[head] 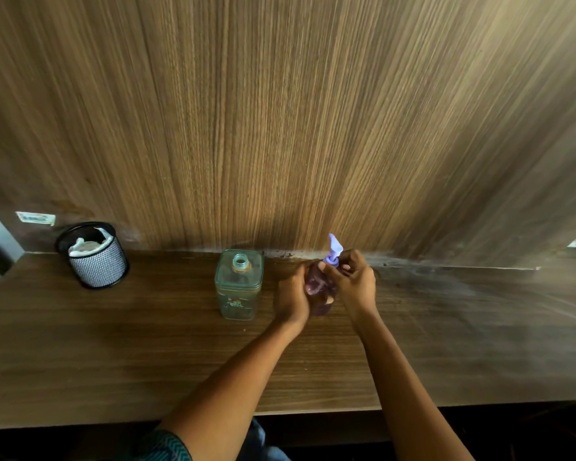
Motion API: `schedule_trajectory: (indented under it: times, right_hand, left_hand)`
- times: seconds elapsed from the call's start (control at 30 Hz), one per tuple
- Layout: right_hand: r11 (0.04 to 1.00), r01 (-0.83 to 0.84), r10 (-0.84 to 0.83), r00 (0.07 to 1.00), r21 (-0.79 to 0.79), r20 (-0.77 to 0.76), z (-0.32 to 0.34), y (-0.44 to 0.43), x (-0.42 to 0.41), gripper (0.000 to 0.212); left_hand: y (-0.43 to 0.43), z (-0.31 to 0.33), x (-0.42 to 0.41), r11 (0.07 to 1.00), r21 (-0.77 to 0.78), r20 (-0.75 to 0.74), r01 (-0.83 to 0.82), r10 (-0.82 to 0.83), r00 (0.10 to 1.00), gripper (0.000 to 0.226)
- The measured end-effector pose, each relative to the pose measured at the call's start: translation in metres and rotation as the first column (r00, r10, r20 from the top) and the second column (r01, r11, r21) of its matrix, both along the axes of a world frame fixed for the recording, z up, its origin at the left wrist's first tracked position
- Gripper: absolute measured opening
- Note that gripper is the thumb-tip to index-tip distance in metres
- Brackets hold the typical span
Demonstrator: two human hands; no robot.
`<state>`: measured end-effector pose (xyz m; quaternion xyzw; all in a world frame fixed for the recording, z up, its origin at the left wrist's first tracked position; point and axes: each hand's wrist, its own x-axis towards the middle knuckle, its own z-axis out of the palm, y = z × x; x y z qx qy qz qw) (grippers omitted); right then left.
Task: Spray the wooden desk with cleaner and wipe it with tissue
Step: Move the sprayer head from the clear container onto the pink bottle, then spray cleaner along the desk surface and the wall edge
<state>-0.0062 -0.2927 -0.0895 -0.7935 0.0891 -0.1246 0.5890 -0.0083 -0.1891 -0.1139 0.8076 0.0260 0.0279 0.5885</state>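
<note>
A purple cleaner bottle (317, 287) with a lilac pump nozzle (334, 248) stands upright on the wooden desk (147, 354), near the back wall. My left hand (291, 297) wraps the bottle's body from the left. My right hand (353, 282) grips its neck just under the nozzle. A black mesh cup (97, 261) at the back left holds crumpled white tissue (87, 246).
A clear square plastic jar (238, 284) with no cap stands just left of my left hand. The wood-panel wall (280, 111) rises behind the desk. Dark smudges mark the desk's back right part (423, 277). The desk's front edge runs along the bottom.
</note>
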Motion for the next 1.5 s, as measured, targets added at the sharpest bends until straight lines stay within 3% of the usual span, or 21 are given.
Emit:
schedule_trajectory:
  times: [0.1, 0.23, 0.33, 0.43, 0.6, 0.7, 0.8, 0.9, 1.0, 1.07, 1.13, 1.2, 1.27, 1.3, 1.5]
  right_hand:
    - [0.985, 0.125, -0.13, 0.991, -0.121, -0.032, -0.008, 0.009, 0.004, 0.026]
    - [0.965, 0.159, -0.17, 0.985, -0.209, -0.035, -0.011, 0.014, 0.007, 0.03]
    - [0.959, 0.17, -0.178, 0.984, -0.225, -0.017, -0.009, 0.014, 0.005, 0.029]
    - [0.959, 0.174, -0.182, 0.983, -0.224, -0.017, -0.01, 0.017, 0.002, 0.029]
    - [0.963, 0.179, -0.183, 0.983, -0.2, -0.004, -0.003, 0.02, -0.004, 0.027]
    - [0.97, 0.165, -0.171, 0.985, -0.179, -0.016, -0.003, 0.02, -0.005, 0.028]
    - [0.973, 0.137, -0.143, 0.99, -0.187, -0.019, -0.005, 0.019, -0.008, 0.028]
    - [0.985, 0.076, -0.086, 0.995, -0.156, -0.056, -0.002, 0.016, -0.01, 0.04]
    - [0.959, 0.092, -0.096, 0.995, -0.267, -0.005, 0.003, 0.017, -0.018, 0.073]
    - [0.917, 0.122, -0.109, 0.993, -0.38, 0.055, 0.008, 0.02, -0.023, 0.087]
    - [0.89, 0.121, -0.089, 0.992, -0.44, 0.091, 0.009, 0.021, -0.024, 0.088]
    - [0.87, 0.098, -0.061, 0.994, -0.484, 0.092, 0.006, 0.023, -0.024, 0.085]
    - [0.853, 0.06, -0.032, 0.998, -0.518, 0.062, 0.002, 0.025, -0.024, 0.083]
    - [0.849, 0.05, -0.027, 0.998, -0.526, 0.052, 0.0, 0.027, -0.025, 0.083]
    - [0.844, 0.065, -0.041, 0.998, -0.533, 0.056, -0.006, 0.03, -0.026, 0.084]
  left_hand:
    - [0.001, 0.003, -0.002, 0.998, -0.061, -0.009, 0.002, -0.003, 1.0, 0.034]
    - [0.004, -0.001, -0.001, 0.996, 0.073, 0.047, 0.049, -0.052, 0.998, 0.056]
    - [0.004, -0.001, -0.002, 0.99, 0.127, 0.04, 0.053, -0.059, 0.997, 0.058]
    - [0.001, 0.003, -0.006, 0.994, 0.095, -0.012, 0.053, -0.052, 0.999, 0.074]
    - [0.0, -0.004, -0.001, 0.992, 0.089, -0.13, 0.094, -0.082, 0.988, 0.045]
    - [0.001, -0.005, -0.006, 0.97, 0.102, -0.175, 0.221, -0.201, 0.964, 0.072]
    - [0.007, -0.007, -0.023, 0.965, 0.139, -0.039, 0.224, -0.22, 0.975, 0.085]
    - [0.029, 0.008, -0.041, 0.927, 0.331, 0.183, 0.174, -0.244, 0.952, 0.068]
    - [0.06, 0.034, -0.047, 0.927, 0.373, 0.486, -0.031, -0.166, 0.858, 0.041]
    - [0.08, 0.046, -0.039, 0.861, 0.447, 0.592, -0.241, -0.083, 0.801, 0.03]
    - [0.094, 0.053, -0.028, 0.752, 0.555, 0.544, -0.356, -0.005, 0.839, 0.038]
    - [0.1, 0.052, -0.02, 0.726, 0.656, 0.28, -0.205, 0.018, 0.96, 0.063]
    - [0.1, 0.046, -0.016, 0.748, 0.663, 0.016, -0.003, -0.009, 1.0, 0.08]
    - [0.099, 0.042, -0.015, 0.751, 0.66, -0.039, 0.036, -0.014, 0.999, 0.083]
    - [0.113, 0.037, -0.016, 0.758, 0.649, 0.057, -0.065, 0.037, 0.998, 0.073]
